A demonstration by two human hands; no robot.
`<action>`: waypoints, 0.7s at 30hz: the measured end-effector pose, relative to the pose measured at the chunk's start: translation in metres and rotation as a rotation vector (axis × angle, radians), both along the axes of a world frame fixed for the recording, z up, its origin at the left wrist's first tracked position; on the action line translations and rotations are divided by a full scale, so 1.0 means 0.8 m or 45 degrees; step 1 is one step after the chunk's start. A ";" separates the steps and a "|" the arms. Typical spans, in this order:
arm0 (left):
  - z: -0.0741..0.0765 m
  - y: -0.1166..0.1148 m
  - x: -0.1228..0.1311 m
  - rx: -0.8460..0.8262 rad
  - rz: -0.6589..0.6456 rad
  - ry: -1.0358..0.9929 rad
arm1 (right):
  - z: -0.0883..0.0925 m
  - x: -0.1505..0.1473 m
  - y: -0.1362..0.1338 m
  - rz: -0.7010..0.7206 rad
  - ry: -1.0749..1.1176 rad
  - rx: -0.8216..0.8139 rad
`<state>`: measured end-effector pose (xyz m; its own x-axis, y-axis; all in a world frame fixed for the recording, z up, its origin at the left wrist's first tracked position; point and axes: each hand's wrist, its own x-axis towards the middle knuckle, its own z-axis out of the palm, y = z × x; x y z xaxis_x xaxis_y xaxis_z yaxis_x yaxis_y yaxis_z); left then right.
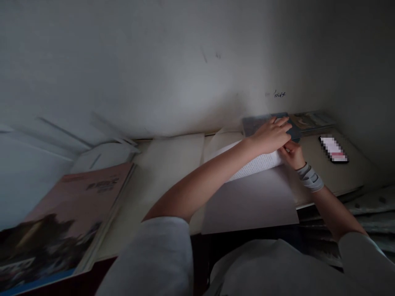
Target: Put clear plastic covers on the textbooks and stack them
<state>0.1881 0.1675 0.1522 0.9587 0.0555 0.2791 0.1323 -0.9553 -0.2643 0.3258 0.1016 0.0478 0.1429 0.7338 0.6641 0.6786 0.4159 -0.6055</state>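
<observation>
My left hand (273, 133) reaches across the desk with its fingers stretched out and slightly apart, over the far right end of a printed page (257, 166). The thumb side of that hand meets my right hand (293, 154), whose fingers are bent and pinched together at the page's right end. A grey wrist strap (311, 177) is around my right wrist. The printed page curves up in a band, partly hidden by my left forearm. In front of it spreads a large plain sheet (249, 205), which reaches the desk's front edge.
Blue-grey booklets (256, 123) and a picture-covered book (314, 120) lie against the wall (173, 74). A phone (335, 150) with a blurred screen rests at the right. At the left is a stack of large books with a pink cover (86, 193), beside a white object (101, 156).
</observation>
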 end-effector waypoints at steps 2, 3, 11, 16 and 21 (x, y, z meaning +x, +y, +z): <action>0.001 0.000 0.004 0.027 0.002 0.059 | -0.002 0.001 -0.001 0.025 -0.021 -0.002; 0.001 -0.001 0.006 0.043 0.007 0.079 | -0.004 0.001 -0.001 0.039 -0.032 -0.005; 0.003 0.013 -0.003 0.165 0.018 0.073 | -0.030 0.005 -0.007 -0.003 0.063 -0.037; 0.002 0.014 0.002 0.176 0.009 0.052 | -0.029 0.007 -0.012 0.015 0.100 -0.058; 0.017 -0.006 -0.010 0.014 -0.057 -0.232 | -0.025 0.004 -0.001 -0.083 0.351 -0.041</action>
